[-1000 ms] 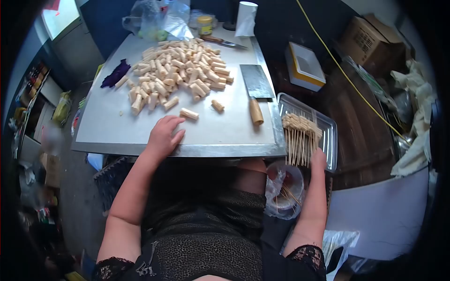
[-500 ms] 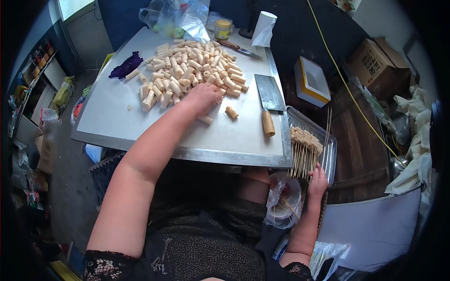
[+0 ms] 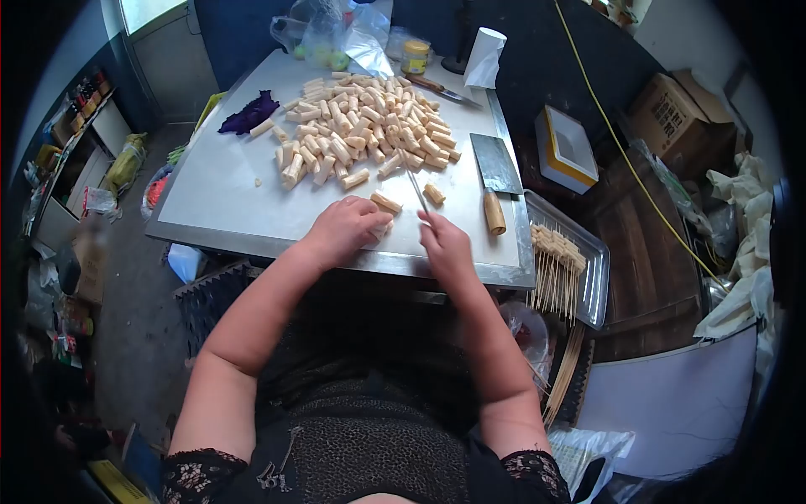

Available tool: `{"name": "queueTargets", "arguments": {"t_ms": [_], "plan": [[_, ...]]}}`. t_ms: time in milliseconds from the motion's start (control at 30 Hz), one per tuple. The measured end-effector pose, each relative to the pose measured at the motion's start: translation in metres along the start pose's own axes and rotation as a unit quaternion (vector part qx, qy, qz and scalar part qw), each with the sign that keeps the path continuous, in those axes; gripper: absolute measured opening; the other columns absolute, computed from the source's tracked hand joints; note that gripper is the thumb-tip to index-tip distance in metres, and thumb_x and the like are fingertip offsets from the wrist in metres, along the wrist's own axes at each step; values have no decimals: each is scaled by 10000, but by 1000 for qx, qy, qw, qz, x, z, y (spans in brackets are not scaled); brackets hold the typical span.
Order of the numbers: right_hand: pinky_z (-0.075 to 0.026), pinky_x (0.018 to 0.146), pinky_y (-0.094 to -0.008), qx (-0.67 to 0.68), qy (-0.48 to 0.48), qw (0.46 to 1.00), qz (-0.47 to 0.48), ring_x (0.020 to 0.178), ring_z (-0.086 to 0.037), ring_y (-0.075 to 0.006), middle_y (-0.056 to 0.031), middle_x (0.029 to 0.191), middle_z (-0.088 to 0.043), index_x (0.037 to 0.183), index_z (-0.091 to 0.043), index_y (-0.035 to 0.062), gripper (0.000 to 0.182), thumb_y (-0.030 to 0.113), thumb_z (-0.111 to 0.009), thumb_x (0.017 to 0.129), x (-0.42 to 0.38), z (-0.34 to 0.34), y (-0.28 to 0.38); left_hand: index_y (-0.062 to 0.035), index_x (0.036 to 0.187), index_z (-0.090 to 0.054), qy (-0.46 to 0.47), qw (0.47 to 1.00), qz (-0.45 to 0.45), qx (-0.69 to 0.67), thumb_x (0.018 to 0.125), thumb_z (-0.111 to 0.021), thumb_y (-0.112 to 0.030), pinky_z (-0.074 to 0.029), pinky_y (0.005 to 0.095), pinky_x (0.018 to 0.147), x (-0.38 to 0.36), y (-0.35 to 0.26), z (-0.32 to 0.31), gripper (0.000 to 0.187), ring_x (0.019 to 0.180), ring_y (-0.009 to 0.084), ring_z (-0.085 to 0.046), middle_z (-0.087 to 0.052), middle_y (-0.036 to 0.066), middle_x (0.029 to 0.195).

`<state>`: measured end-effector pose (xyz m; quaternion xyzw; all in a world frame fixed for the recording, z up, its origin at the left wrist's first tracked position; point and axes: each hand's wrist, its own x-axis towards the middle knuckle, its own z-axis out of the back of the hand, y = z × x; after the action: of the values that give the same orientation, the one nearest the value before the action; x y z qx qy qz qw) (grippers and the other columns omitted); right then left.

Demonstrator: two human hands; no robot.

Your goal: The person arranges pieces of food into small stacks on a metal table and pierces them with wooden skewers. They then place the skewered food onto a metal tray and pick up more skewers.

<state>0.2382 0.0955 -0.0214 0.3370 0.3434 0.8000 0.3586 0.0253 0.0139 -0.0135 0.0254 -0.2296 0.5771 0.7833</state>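
A large heap of pale, short cylindrical pieces (image 3: 361,122) lies on the metal-topped table (image 3: 227,202). My left hand (image 3: 348,227) is near the table's front edge, its fingers closed on a pale piece. One loose piece (image 3: 386,202) lies just beyond those fingers, and another (image 3: 434,194) lies farther right. My right hand (image 3: 445,244) is to the right of my left hand, pinching thin sticks (image 3: 417,189) that point up toward the heap. Right of the table, skewered pieces (image 3: 557,250) lie in a metal tray (image 3: 594,286).
A cleaver (image 3: 495,164) lies at the table's right side. Behind the heap are a knife (image 3: 445,90), a yellow-lidded jar (image 3: 415,57), plastic bags (image 3: 323,38) and a paper roll (image 3: 485,57). Purple cloth (image 3: 249,113) lies left. Bundled sticks (image 3: 567,374) are beside the table, low right.
My left hand has come back from the heap toward the front edge. My right hand has moved from the tray to over the table with sticks in it.
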Motion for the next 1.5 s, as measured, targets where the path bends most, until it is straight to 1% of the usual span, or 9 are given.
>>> {"name": "queueTargets", "arguments": {"t_ms": [67, 367, 567, 833, 900, 933, 1000, 1200, 1500], "plan": [[-505, 732, -406, -34, -7, 999, 11, 790, -650, -336, -187, 862, -669, 1149, -628, 39, 296, 179, -566, 896, 25, -22, 5, -100, 1219, -596, -26, 996, 37, -73, 696, -770, -91, -456, 381, 969, -4, 1, 1, 552, 1113, 308, -563, -586, 124, 1203], [-508, 772, -433, -140, 26, 990, -20, 845, -652, -348, -186, 880, -680, 1006, -696, 46, 242, 218, -633, 848, 56, -44, -5, -82, 1121, -606, -120, 950, 131, -257, 698, -793, -74, -485, 364, 948, -28, 13, -17, 463, 1108, 328, -574, -554, 155, 1256], [-507, 769, -417, -105, 81, 991, -20, 837, -653, -345, -186, 876, -680, 968, -708, 63, 226, 235, -657, 831, 50, -38, 2, -104, 1010, -617, -121, 986, 56, -96, 642, -825, -119, -442, 400, 983, -32, 8, 4, 423, 1140, 343, -533, -528, 143, 1292], [-500, 709, -329, 100, 56, 990, -79, 723, -649, -193, -111, 791, -689, 1061, -699, 67, 293, 304, -606, 916, 48, -39, -1, -160, 1363, -449, 21, 992, 99, -79, 503, -910, -284, -373, 435, 1058, -5, 6, 27, 983, 1289, 369, -416, -380, 163, 1431], [-465, 573, -282, 40, 75, 992, -97, 599, -575, -122, -59, 728, -641, 1085, -680, 43, 314, 300, -568, 942, 36, -18, 10, -152, 1422, -387, 149, 973, 141, -102, 514, -913, -280, -377, 428, 1065, 4, 7, 37, 1057, 1303, 366, -405, -338, 163, 1460], [-416, 507, -258, 185, 79, 962, -182, 541, -518, -101, -41, 708, -607, 1120, -656, 39, 315, 280, -545, 950, 22, -13, 15, -130, 1441, -363, 186, 964, 151, -118, 516, -915, -290, -386, 412, 1061, 9, 9, 41, 1089, 1294, 358, -417, -338, 161, 1451], [-267, 370, -202, 362, 97, 880, -291, 430, -381, -62, -14, 679, -532, 1304, -498, 43, 375, 201, -476, 965, -7, -8, 24, -109, 1413, -396, 192, 964, 129, -131, 523, -911, -311, -402, 406, 1042, 18, 24, 28, 1047, 1266, 350, -446, -380, 161, 1403], [-303, 326, -199, 448, 62, 840, -299, 414, -412, -72, -57, 709, -555, 1513, -164, 135, 599, 96, -416, 972, -97, -12, 31, -55, 1280, -520, 140, 968, 177, -107, 571, -875, -400, -463, 394, 951, 8, -3, 16, 865, 1134, 329, -548, -495, 150, 1232], [-324, 368, -203, 401, 124, 859, -293, 431, -415, -67, -37, 680, -552, 1511, -226, 146, 578, 79, -413, 968, -93, -24, 39, 27, 1364, -414, 103, 966, 209, -109, 575, -876, -355, -434, 385, 1003, -4, -4, 7, 990, 1167, 353, -529, -442, 201, 1308]]}}
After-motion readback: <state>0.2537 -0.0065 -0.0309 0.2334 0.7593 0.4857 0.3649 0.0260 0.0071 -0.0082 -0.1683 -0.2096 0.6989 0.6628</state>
